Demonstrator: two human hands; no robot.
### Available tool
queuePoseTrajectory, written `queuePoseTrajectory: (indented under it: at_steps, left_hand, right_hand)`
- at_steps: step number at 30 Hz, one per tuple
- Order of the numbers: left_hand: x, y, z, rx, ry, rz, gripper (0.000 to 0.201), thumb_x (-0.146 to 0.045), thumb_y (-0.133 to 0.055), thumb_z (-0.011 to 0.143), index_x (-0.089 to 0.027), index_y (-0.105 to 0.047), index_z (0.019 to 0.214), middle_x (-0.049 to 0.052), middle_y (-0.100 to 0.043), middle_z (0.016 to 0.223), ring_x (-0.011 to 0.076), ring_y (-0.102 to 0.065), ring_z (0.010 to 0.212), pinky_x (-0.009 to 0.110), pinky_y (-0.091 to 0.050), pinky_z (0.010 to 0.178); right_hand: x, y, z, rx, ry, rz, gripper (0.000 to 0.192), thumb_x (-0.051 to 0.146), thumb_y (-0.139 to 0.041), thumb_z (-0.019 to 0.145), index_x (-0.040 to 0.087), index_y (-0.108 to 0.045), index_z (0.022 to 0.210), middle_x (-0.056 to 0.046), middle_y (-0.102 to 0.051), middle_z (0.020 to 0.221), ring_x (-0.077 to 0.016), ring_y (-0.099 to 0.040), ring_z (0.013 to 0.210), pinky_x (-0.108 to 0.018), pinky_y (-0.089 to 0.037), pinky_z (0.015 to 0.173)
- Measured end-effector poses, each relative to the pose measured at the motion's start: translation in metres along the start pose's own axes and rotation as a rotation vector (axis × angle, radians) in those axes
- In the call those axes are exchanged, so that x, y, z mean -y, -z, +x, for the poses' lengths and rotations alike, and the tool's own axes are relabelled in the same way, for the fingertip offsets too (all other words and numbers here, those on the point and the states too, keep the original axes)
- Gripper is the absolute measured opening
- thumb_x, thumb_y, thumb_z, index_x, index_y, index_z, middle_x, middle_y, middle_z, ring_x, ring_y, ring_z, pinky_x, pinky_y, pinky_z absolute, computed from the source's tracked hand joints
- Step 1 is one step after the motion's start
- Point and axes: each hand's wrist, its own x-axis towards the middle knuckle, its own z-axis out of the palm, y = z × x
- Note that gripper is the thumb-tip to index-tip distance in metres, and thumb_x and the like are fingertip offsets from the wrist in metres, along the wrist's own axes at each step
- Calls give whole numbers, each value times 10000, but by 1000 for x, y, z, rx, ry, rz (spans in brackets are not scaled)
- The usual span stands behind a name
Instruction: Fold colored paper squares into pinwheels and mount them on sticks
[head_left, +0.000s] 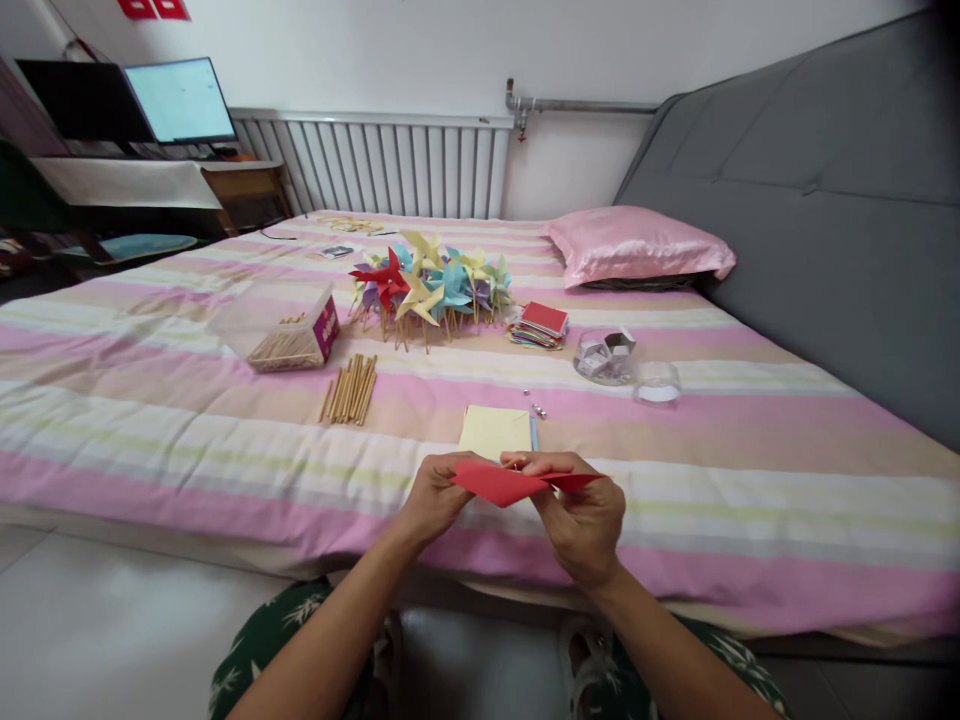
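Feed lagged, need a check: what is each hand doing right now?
Left hand: closed, pinching the left edge of the red paper.
Right hand: closed, pinching the same red paper from the right.

The red paper [499, 483] hides most fingertips; the small bits [537, 409] beside the yellow sheet [495, 432] are too tiny to identify.

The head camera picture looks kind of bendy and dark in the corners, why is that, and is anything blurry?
In the head view the wide lens bows the bed edge and stretches the sofa; the right corners go dark. Light is soft and even, with hardly any shadows. The computer screen is washed out by its own glow. The red paper in both hands is fairly sharp, while the far pinwheels look slightly soft.
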Motion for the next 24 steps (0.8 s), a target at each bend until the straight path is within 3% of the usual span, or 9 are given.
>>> queuePoseTrajectory:
  at_steps: [12, 24]
  left_hand:
    - [-1, -1, 1, 17, 2, 25, 230, -355, -639, 765, -154, -732, 706, 84, -708, 760, 212, -639, 745, 317, -492, 709]
    - [0, 0, -1, 43, 24, -18, 184, -322, -666, 752, -161, -745, 793, 94, -716, 857, 216, -643, 806, 314, -494, 728]
  right_hand:
    - [0, 1, -1, 22, 2, -18, 185, 74, -636, 773, 235, -653, 863, -21, -734, 902, -202, -695, 894, -336, -563, 800]
    - [3, 0, 1, 12, 9, -43, 171, 82, -638, 774, 234, -655, 849, -12, -736, 884, -181, -699, 860, -307, -565, 776]
